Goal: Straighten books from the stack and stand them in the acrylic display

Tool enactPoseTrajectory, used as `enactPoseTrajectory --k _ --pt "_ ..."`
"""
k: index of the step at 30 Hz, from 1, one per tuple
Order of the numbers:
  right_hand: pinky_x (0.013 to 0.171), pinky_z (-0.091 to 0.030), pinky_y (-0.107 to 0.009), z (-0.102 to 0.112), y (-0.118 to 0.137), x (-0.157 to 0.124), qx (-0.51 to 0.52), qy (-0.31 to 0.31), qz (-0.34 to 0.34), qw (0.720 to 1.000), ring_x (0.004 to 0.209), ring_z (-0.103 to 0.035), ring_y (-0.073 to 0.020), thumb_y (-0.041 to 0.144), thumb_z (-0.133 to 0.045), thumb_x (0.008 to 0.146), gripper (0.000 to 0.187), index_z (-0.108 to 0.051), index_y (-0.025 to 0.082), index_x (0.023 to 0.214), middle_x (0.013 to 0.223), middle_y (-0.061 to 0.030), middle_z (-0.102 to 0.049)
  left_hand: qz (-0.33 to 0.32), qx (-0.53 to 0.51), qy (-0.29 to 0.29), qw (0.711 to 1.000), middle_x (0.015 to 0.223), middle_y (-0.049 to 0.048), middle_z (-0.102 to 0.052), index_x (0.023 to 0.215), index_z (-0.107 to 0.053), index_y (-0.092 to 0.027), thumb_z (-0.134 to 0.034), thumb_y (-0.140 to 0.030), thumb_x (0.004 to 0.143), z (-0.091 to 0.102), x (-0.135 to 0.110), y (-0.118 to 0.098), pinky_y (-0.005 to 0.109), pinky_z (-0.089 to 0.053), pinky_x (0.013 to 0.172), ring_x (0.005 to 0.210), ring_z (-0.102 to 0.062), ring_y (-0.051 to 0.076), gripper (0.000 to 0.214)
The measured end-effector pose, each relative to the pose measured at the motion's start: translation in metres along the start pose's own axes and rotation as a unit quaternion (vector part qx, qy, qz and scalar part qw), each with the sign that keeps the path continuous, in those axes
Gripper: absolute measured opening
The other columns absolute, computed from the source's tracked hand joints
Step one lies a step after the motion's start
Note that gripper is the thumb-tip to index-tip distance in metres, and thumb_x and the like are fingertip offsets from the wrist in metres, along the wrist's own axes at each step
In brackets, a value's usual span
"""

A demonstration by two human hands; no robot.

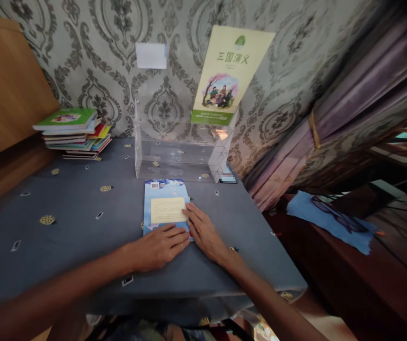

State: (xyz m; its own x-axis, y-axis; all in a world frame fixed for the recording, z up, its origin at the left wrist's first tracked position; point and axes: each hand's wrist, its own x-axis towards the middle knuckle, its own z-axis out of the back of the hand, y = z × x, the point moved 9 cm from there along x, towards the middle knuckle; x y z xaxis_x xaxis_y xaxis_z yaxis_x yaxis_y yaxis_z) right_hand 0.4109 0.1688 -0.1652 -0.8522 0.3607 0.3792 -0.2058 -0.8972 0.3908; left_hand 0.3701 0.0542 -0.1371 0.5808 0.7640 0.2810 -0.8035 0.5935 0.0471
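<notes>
A light-blue book [167, 210] lies on the desk in front of me, its barcode at the far edge and a cream text panel in the middle. Along the near edge of the book rests my left hand [160, 247], flat, fingers stretched to the right. My right hand [205, 233] lies over the right edge, its fingers extended and touching the cover. Neither hand is wrapped round anything. Just beyond the book stands a clear acrylic rack [175, 154]. A green-and-cream book [226, 76] with a picture cover stands upright and tilted at the rack's right side.
Several books form a stack [72, 135] at the back left, by a wooden panel [8, 85]. A grey patterned cloth covers the desk [83, 208]. At right are a purple curtain [296, 147] and a blue cloth with glasses [331, 218]. A white card [151, 56] is near the wall.
</notes>
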Motion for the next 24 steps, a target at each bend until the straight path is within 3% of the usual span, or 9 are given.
enactPoseTrajectory --k 6,11,16,21,24 --pt "0.114 -0.043 -0.051 -0.005 0.001 -0.001 -0.045 0.011 0.004 0.999 0.142 -0.042 -0.0265 0.021 -0.033 0.101 0.043 -0.054 0.016 0.138 0.148 -0.0162 -0.051 0.046 -0.009 0.010 0.999 0.138 0.0138 -0.061 0.140 -0.049 -0.010 -0.040 -0.011 0.099 0.010 -0.048 0.006 0.042 -0.039 0.113 0.132 -0.053 0.024 0.042" --pt "0.113 -0.044 -0.051 0.000 0.005 -0.002 -0.062 0.029 0.010 0.998 0.142 -0.043 -0.0266 0.019 -0.036 0.099 0.045 -0.052 0.019 0.141 0.148 -0.0152 -0.050 0.085 0.001 -0.026 0.996 0.130 0.0131 -0.064 0.138 -0.051 -0.014 -0.044 -0.009 0.096 0.024 -0.076 0.012 0.044 -0.045 0.109 0.127 -0.055 0.025 0.042" --pt "0.112 -0.042 -0.055 0.003 0.025 0.008 -0.082 0.092 0.028 0.992 0.139 -0.047 -0.0281 0.018 -0.038 0.098 0.044 -0.054 0.021 0.140 0.143 -0.0151 -0.056 0.119 0.001 -0.061 0.991 0.111 0.0121 -0.067 0.127 -0.058 -0.014 -0.047 -0.011 0.095 0.034 -0.080 0.014 0.041 -0.054 0.096 0.107 -0.062 0.023 0.034" --pt "0.121 -0.030 -0.048 -0.022 0.076 0.024 -0.027 0.183 0.131 0.974 0.144 -0.040 -0.0207 0.009 -0.040 0.095 0.054 -0.046 0.023 0.147 0.150 -0.0108 -0.050 0.137 -0.027 -0.078 0.987 0.110 0.0121 -0.067 0.125 -0.060 -0.015 -0.047 -0.010 0.094 0.038 -0.079 0.015 0.038 -0.055 0.092 0.104 -0.063 0.022 0.034" --pt "0.123 -0.027 -0.047 -0.039 0.090 0.043 -0.015 0.201 0.152 0.968 0.145 -0.039 -0.0198 0.010 -0.038 0.097 0.051 -0.047 0.020 0.146 0.151 -0.0116 -0.049 0.143 -0.024 -0.074 0.987 0.110 0.0120 -0.068 0.123 -0.060 -0.016 -0.046 -0.010 0.093 0.036 -0.080 0.016 0.038 -0.056 0.090 0.101 -0.063 0.022 0.033"
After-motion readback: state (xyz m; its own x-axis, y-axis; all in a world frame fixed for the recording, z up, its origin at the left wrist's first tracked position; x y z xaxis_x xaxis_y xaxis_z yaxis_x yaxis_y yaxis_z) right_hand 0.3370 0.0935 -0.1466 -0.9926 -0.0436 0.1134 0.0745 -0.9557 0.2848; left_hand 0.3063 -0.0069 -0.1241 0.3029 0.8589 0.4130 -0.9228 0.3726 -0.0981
